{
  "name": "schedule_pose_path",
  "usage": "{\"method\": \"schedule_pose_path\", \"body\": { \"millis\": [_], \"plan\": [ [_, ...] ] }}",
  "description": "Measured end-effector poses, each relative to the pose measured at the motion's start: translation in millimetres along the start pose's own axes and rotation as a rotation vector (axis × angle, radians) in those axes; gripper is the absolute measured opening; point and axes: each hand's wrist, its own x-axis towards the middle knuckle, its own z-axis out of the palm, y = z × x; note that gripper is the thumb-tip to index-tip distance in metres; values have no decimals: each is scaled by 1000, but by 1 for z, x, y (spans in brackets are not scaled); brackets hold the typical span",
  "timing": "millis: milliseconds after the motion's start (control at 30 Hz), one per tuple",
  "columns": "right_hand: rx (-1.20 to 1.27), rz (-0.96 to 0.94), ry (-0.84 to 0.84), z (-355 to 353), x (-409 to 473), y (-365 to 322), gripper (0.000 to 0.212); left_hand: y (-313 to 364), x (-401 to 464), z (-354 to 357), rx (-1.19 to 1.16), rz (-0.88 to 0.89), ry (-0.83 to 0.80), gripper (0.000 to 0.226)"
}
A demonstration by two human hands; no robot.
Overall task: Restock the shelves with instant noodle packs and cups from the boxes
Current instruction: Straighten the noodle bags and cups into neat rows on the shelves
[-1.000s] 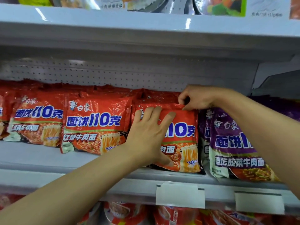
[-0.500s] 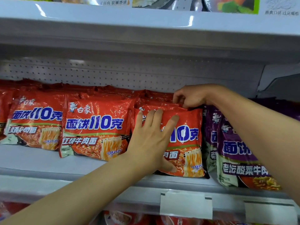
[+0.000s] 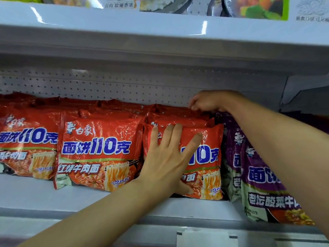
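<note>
A row of red instant noodle packs stands on a white shelf (image 3: 106, 204). My left hand (image 3: 167, 163) presses flat, fingers spread, on the face of the front red pack (image 3: 210, 157) at the right end of the row. My right hand (image 3: 208, 102) reaches over that stack from the right. Its curled fingers hook on the top edges of the red packs behind (image 3: 178, 113). Two more red stacks stand to the left, one at the middle (image 3: 99, 148) and one at the far left (image 3: 26, 145).
Purple noodle packs (image 3: 258, 175) lean right beside the red stack, under my right forearm. A perforated back panel (image 3: 106, 86) closes the shelf. The upper shelf (image 3: 160, 32) hangs low overhead and carries other packaged food. A blank price label (image 3: 206, 237) sits on the shelf's front rail.
My right hand has moved from the front pack's top edge back onto the packs behind. My left hand stays pressed on the front pack. The view has tilted slightly upward.
</note>
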Motion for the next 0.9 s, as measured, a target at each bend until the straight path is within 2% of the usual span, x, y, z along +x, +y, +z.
{"method": "schedule_pose_path", "body": {
  "millis": [100, 167, 333, 500, 600, 667, 733, 900],
  "plan": [
    [-84, 22, -141, 14, 2, -9, 37, 0, -3, 0, -8, -9, -2, 137],
    [-94, 10, -127, 14, -3, -10, 39, 1, -5, -1, -3, -12, 3, 135],
    [-94, -37, -97, 6, -10, 2, 28, 1, -11, 1, 28, 3, 54, 133],
    [-161, -16, -67, 9, -4, 3, 38, -7, -7, 8, 28, 33, 86, 132],
    [-68, -10, -126, 4, -5, 6, 41, -6, -8, 8, 47, 53, 103, 131],
    [32, -14, -78, 0, -4, 10, 36, -7, -7, 9, 58, 69, 107, 130],
    [11, 21, 19, 0, 3, 15, 35, -9, -4, 10, 55, 81, 98, 129],
    [-71, 86, -67, 11, 15, 14, 56, -8, 2, 13, 39, 87, 62, 131]
  ]
}}
